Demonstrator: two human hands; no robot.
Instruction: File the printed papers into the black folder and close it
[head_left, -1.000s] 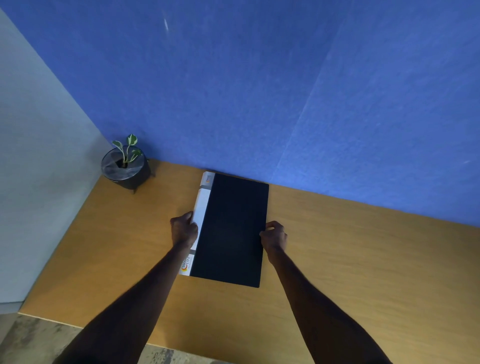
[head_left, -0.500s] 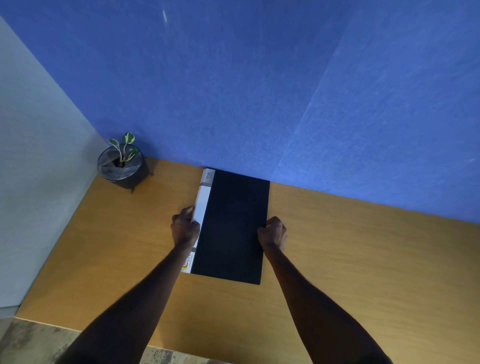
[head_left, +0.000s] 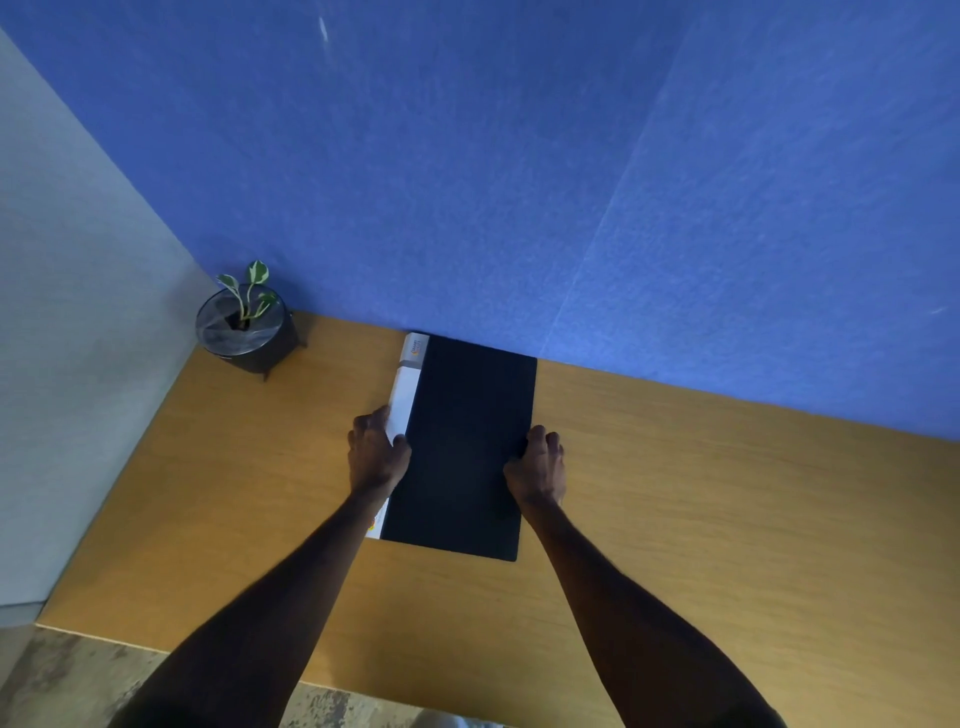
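Note:
The black folder (head_left: 462, 447) lies closed and flat on the wooden desk (head_left: 701, 509), its far end against the blue wall. A white spine strip with a small orange logo (head_left: 407, 384) runs along its left edge. My left hand (head_left: 375, 452) grips that left edge at the spine, fingers curled over it. At the right edge my right hand (head_left: 537, 462) holds the cover, fingers bent around it. No loose printed papers show outside the folder.
A small potted plant in a dark pot (head_left: 244, 327) stands in the back left corner. A grey partition (head_left: 67, 338) bounds the desk on the left, a blue felt wall (head_left: 519, 182) at the back. The desk's near edge (head_left: 171, 649) meets mottled floor.
Both hands have closed in on the folder's edges; the right hand slid slightly left onto the cover edge. The folder has barely shifted.

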